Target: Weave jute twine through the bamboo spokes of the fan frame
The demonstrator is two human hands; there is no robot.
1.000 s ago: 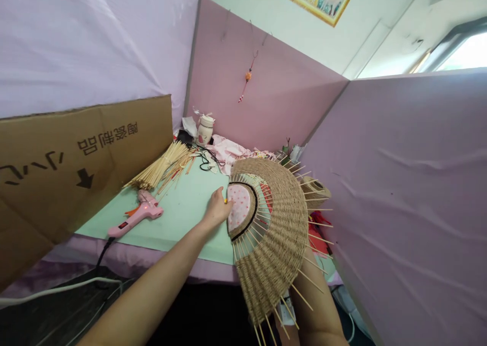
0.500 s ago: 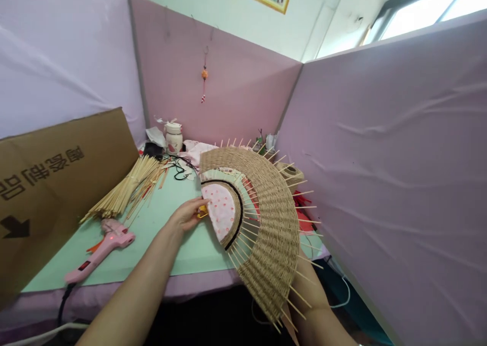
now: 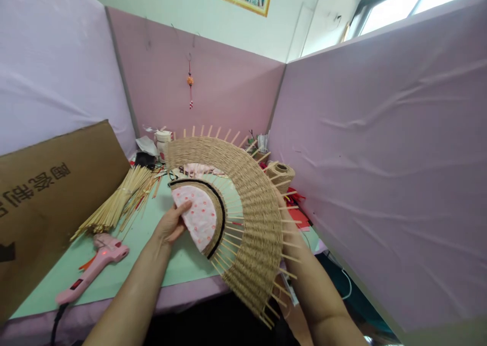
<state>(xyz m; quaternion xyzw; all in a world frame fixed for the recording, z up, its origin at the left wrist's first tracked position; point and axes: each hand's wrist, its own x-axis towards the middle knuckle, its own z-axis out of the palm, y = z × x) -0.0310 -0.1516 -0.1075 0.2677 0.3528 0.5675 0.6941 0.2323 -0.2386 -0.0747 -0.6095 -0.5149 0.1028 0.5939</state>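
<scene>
A half-round woven fan (image 3: pixel 262 219) of tan cord on thin wooden sticks is held up over the table. Its inner half-disc (image 3: pixel 198 214) is white fabric with pink dots, edged by a black band; bare sticks span the gap to the wide woven part. My left hand (image 3: pixel 173 224) grips the straight edge of this half-disc, thumb on the fabric, fingers behind. My right forearm (image 3: pixel 323 285) reaches up behind the fan's right side. The fan hides my right hand's fingers, so their grip does not show.
A pink glue gun (image 3: pixel 95 270) with a red light lies at left beside a bundle of sticks (image 3: pixel 117 199). A cardboard box (image 3: pixel 57 199) stands at far left. Behind the fan are a cord spool (image 3: pixel 280 173), red material (image 3: pixel 297 216) and a jar (image 3: pixel 163 143). Partitions surround the table (image 3: pixel 178 270).
The fan has shifted left in view and tilted a little. My left thumb now shows on the dotted fabric; a yellow item near that hand is out of sight. The right forearm is higher behind the fan.
</scene>
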